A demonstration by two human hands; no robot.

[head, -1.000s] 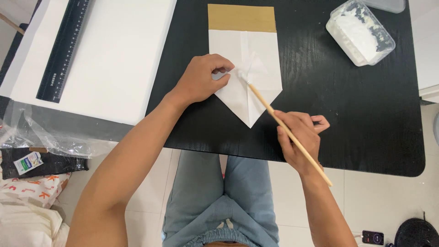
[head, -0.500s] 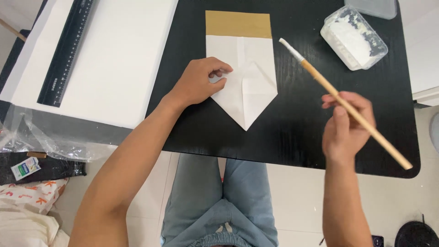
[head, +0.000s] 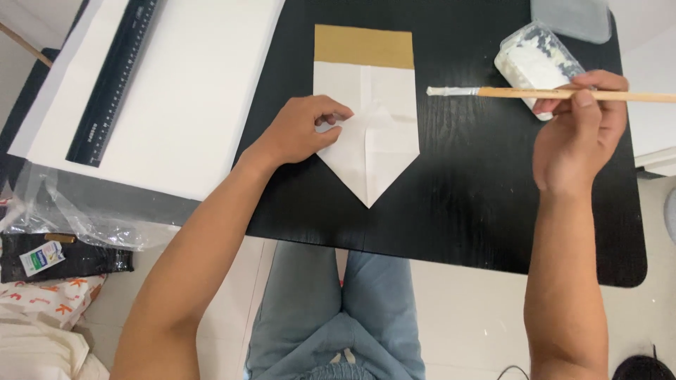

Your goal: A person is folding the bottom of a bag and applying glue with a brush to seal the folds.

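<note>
Nearest to me are my knees in blue jeans [head: 331,309], tucked under the front edge of the black desk [head: 465,211]. Off to the left on the floor I see crumpled clear plastic [head: 84,211] and some patterned cloth [head: 49,299].

On the desk, my left hand [head: 299,134] presses down on the left side of the folded paper [head: 370,134], fingers curled, with the fingertips on the sheet near its centre crease. The paper lies flat near the middle of the desk. Its two lower corners are already folded in, so the bottom comes to a point aimed toward me. A brown strip [head: 363,46] runs across its far end, still bare and unfolded.

My right hand [head: 577,137] is closed around a wooden brush [head: 535,93], held level above the desk to the right of the paper. The whitish bristle end points left and stops just beside the sheet's right edge without touching it.

Farther back on the right, a clear tub of white paste [head: 536,63] sits open just behind the brush. By my judgement the folding is done and the pasting is only partway.

At the far left lies a white board [head: 204,105] with a black ruler [head: 113,81] resting on it.
</note>
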